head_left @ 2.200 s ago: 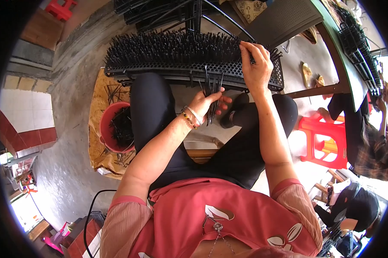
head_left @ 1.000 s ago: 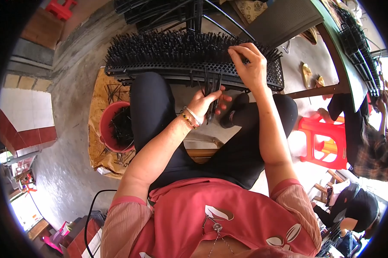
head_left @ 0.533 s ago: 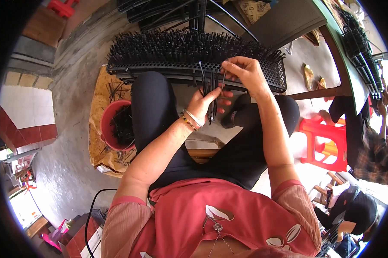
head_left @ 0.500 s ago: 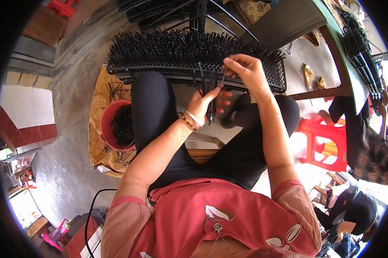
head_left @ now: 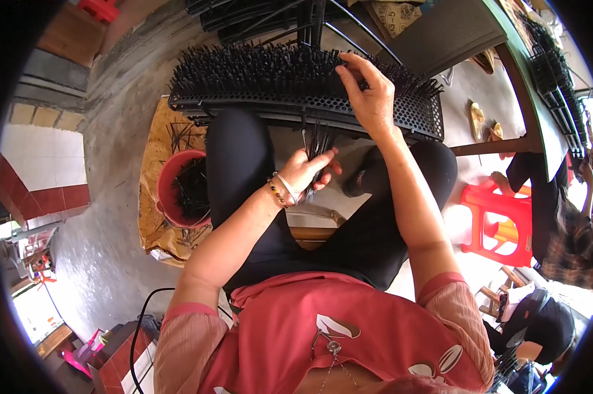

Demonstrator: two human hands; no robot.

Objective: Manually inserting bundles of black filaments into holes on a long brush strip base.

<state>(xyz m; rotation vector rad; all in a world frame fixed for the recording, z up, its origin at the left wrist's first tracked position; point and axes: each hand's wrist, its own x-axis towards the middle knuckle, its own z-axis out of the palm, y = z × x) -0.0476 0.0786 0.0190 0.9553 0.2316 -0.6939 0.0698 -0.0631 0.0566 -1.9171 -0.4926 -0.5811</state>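
Note:
My left hand (head_left: 304, 172) is closed round a bundle of thin black rods (head_left: 319, 141) above the gap between my knees. Beyond my knees lies a long black perforated rack (head_left: 414, 117), with a dense mass of short black rods (head_left: 257, 69) standing up in its holes. My right hand (head_left: 372, 92) reaches over the rack, thumb and forefinger in a pinch at the tops of the standing rods. Whatever is between those fingertips blends into the dark rods behind, so I cannot make it out.
Left of my knee, a red bucket (head_left: 178, 210) holding black rods stands on brown sacking (head_left: 153, 141) with loose rods. A red plastic stool (head_left: 500, 223) is at the right, near a green-edged table (head_left: 539, 98). Another person (head_left: 569, 243) sits at far right.
My right hand has moved from beside the bundle up and away, over the standing rods; a thin rod showed in its fingers before. My left hand has drawn slightly back with the bundle.

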